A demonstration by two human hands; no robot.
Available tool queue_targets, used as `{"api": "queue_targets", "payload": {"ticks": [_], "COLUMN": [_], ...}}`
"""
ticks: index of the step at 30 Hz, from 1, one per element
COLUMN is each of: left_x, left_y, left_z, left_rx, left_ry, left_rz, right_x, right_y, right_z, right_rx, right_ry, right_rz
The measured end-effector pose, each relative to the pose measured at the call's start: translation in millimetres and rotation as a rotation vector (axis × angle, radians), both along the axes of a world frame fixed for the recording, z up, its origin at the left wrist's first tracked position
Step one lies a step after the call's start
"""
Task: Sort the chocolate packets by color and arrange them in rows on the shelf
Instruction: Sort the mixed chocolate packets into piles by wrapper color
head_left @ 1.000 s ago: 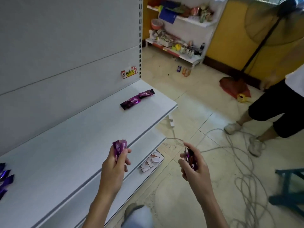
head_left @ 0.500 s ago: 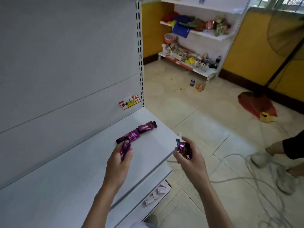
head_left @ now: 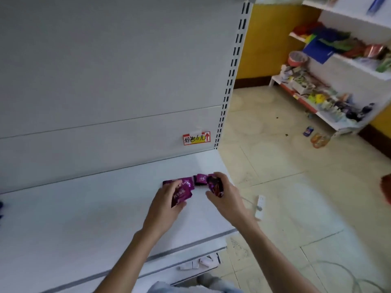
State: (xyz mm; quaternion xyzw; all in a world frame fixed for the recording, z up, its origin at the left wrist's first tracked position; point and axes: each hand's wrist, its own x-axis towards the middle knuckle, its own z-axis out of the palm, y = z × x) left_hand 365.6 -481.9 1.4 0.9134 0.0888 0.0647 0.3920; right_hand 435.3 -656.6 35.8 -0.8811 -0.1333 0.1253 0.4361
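Two magenta chocolate packets (head_left: 200, 179) lie end to end near the right end of the white shelf (head_left: 84, 218). My left hand (head_left: 167, 199) grips another magenta packet (head_left: 181, 195) just in front of the left one. My right hand (head_left: 224, 197) holds a darker purple packet (head_left: 214, 187) beside the right one, low over the shelf. A price label (head_left: 196, 138) with a red arrow is stuck to the back panel above them.
Dark blue packets show at the shelf's far left edge (head_left: 1, 205). A lower shelf (head_left: 203, 262) holds white paper tags. A white power strip (head_left: 260, 205) and cables lie on the tiled floor. A stocked rack (head_left: 330, 98) stands at the back right.
Both hands moved forward and to the right with their packets, from in front of the shelf to just beside the two packets lying on it. The view moved closer.
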Motion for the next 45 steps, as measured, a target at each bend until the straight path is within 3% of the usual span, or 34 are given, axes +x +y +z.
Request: {"api": "queue_targets", "payload": {"ticks": [7,13,19,22,30,37,45], "left_x": [15,22,12,0,-88,-211,-361], "left_y": [-12,-14,-18,-19,-8,-19,-21], "left_z": [-27,-31,-37,-29,23,70,85], "left_rx": [0.254,0.355,0.335,0.253,-0.172,-0.349,-0.272], "left_ry": [-0.03,0.003,-0.04,-0.09,-0.24,-0.556,-0.602], "left_rz": [0.004,0.047,0.159,0.279,0.8,1.232,1.607], "right_x": [37,54,57,53,5,-88,-218], "right_y": [5,7,0,5,61,106,155], "right_z": [-28,-39,-49,-44,1,51,50], "right_rx": [-0.404,-0.479,-0.388,-0.216,0.251,0.474,0.473], "right_ry": [-0.325,-0.446,-0.439,-0.42,0.027,0.15,0.285], "right_rz": [0.436,0.512,0.538,0.511,0.457,0.686,0.949]}}
